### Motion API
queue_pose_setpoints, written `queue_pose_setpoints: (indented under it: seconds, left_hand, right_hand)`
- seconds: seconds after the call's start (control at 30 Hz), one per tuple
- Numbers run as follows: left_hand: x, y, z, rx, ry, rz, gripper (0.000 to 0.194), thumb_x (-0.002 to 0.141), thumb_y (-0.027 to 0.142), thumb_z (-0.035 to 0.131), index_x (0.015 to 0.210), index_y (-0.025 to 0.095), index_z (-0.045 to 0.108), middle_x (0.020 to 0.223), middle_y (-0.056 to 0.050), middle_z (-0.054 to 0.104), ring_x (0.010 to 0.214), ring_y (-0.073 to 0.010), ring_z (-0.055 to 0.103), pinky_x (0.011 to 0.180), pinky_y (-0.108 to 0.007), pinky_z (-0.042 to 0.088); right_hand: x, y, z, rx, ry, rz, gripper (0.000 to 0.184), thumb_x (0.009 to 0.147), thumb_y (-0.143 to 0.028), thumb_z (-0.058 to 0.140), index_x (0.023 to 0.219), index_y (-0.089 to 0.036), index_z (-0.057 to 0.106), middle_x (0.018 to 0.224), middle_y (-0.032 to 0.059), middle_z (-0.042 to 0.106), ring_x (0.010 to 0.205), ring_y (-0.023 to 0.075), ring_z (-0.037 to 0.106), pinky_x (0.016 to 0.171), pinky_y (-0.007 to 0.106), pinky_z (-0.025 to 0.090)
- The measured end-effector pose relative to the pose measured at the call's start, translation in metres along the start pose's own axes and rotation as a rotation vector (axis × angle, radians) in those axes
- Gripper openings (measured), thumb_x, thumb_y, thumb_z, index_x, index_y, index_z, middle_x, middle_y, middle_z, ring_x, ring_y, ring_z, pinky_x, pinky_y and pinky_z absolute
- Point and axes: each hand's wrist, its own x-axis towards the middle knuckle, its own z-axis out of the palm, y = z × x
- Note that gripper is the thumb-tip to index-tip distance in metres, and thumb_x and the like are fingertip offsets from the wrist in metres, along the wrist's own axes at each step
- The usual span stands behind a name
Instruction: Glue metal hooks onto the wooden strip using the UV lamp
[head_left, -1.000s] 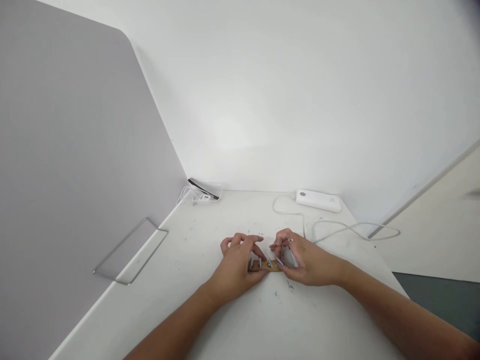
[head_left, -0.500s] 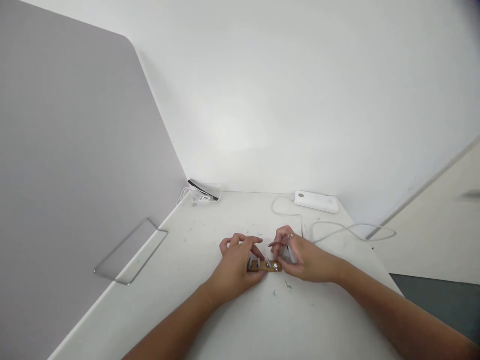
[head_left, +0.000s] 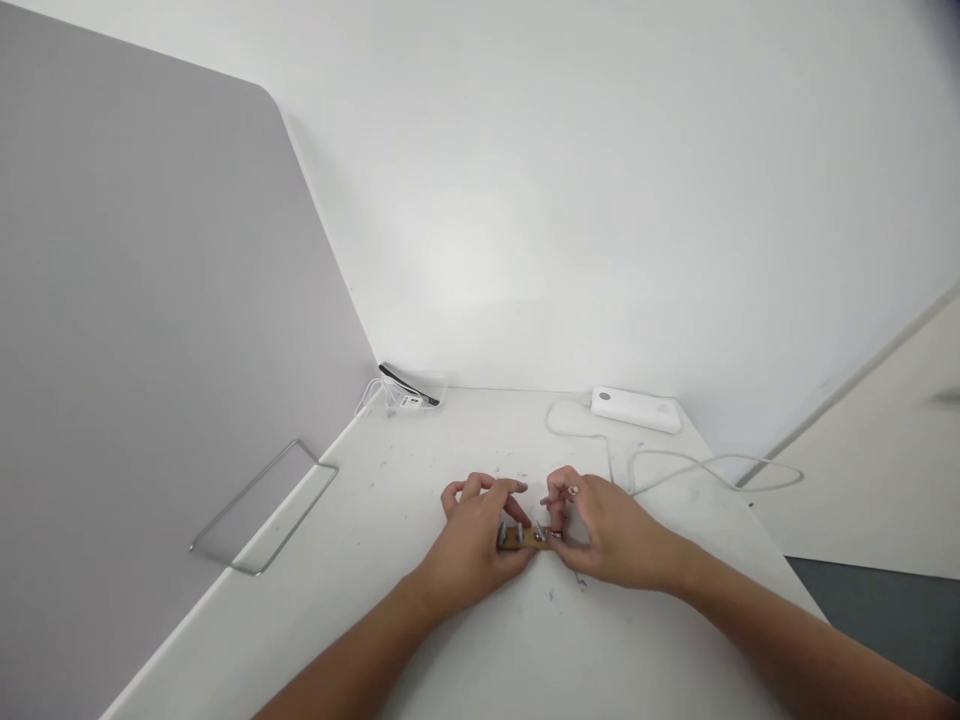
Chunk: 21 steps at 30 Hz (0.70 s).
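Note:
A narrow yellowish-brown strip (head_left: 529, 538) with several short grey pegs (head_left: 520, 533) standing up from it lies low over the white tabletop. My left hand (head_left: 480, 535) is closed on the strip's left part, its thumb along the near edge and a finger behind; its other fingers are raised and curled. At the strip's right end, my right hand (head_left: 600, 525) has thumb and finger pinched around something small and shiny that they mostly cover. Within its curled upper fingers sits a thin rod (head_left: 573, 490), largely hidden, with a round end showing.
A white power bank (head_left: 636, 409) with a white cable (head_left: 697, 465) lies at the back right. A clear tray (head_left: 409, 395) holding a black item and cable stands in the back left corner. A wire frame (head_left: 262, 510) juts out at the left panel (head_left: 150, 300).
My right hand has shifted slightly left and down, and its thumb and finger now cover the strip's right end. The thin rod has turned and shows less. My left hand keeps its hold.

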Motion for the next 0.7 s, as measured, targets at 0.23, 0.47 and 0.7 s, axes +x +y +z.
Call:
queue_pose_setpoints:
  seconds: [0.23,0.47,0.7]
  left_hand:
    - [0.000,-0.002,0.001,0.011,0.010,0.008,0.052,0.080,0.025,0.074,0.128,0.028,0.055,0.104,-0.003,0.079,0.118,-0.0335,0.055,0.107,-0.055,0.028]
    - [0.001,0.001,-0.002,0.039,0.003,0.001,0.049,0.079,0.022,0.073,0.125,0.028,0.056,0.105,-0.002,0.078,0.120,-0.0332,0.054,0.106,-0.054,0.027]
    - [0.000,0.004,-0.010,0.021,0.067,0.020,0.062,0.077,0.047,0.084,0.129,0.027,0.058,0.111,-0.006,0.075,0.124,-0.0355,0.051,0.106,-0.055,0.029]
  right_hand:
    - [-0.001,0.000,0.003,-0.004,0.052,0.080,0.031,0.087,-0.023,0.064,0.108,-0.027,0.041,0.089,-0.0021,0.072,0.085,0.0222,0.068,0.074,0.037,0.050]
    - [0.001,0.010,0.000,-0.020,0.252,0.169,0.017,0.091,-0.037,0.065,0.098,-0.024,0.056,0.115,0.0072,0.065,0.103,0.0258,0.070,0.078,0.039,0.057]
    - [-0.003,-0.017,0.000,0.189,0.473,0.132,0.022,0.087,-0.042,0.073,0.089,-0.023,0.062,0.114,0.0107,0.059,0.118,0.0287,0.064,0.077,0.037,0.059]
